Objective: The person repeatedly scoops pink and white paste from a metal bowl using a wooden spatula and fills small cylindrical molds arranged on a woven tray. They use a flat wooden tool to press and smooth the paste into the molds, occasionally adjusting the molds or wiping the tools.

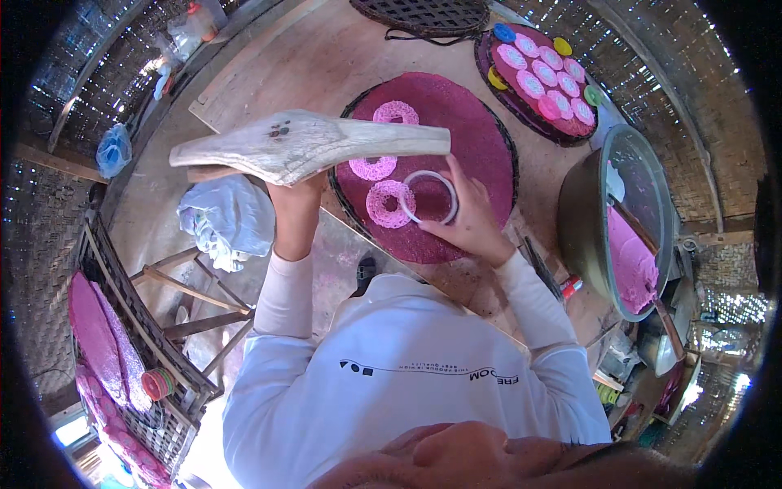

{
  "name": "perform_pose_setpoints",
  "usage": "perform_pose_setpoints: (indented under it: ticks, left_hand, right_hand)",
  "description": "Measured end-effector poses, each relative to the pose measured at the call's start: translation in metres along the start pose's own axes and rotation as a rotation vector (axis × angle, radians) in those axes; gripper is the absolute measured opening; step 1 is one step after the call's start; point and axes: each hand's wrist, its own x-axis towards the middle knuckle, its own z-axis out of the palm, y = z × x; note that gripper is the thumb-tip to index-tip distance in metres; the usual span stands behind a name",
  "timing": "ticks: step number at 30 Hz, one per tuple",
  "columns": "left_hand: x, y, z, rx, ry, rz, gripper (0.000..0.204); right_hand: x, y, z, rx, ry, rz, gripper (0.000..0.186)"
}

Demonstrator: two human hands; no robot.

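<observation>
The person's left hand (295,204) grips a pale, grained wooden tool (285,147), broad in the middle and tapered, its fingers hidden behind the wood. The right hand (471,216) pinches a slim white ring (428,173) between thumb and finger, near the tool's narrow end. Left of that pinch, lacy pink rounds (381,214) lie on a circular magenta-surfaced tray (476,130); to its right stands a deep basin (577,228) of pink paste (629,261).

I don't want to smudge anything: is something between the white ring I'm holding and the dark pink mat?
Partly: a pink loop on the mat shows beneath the left edge of the white ring in your right hand; nothing else visible.
</observation>
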Motion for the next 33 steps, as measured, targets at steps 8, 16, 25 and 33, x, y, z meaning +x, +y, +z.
perform_pose_setpoints:
  ticks: [8, 16, 25, 33]
  left_hand:
    - [-0.012, -0.040, 0.013, 0.590, -0.063, 0.550, 0.039]
    - [-0.039, -0.022, 0.071, 0.390, -0.431, 0.840, 0.041]
    - [-0.028, 0.097, 0.140, 0.345, -1.176, 1.120, 0.045]
    - [-0.054, 0.150, 0.151, 0.791, -1.499, 0.930, 0.038]
  right_hand:
    - [-0.042, 0.016, 0.006, 0.136, 0.039, -0.048, 0.090]
    - [-0.028, -0.035, -0.118, 0.129, 0.585, -0.228, 0.033]
    - [-0.005, -0.058, -0.177, 0.909, 0.780, -0.096, 0.040]
    - [-0.071, -0.104, -0.177, 0.495, 0.535, -0.122, 0.042]
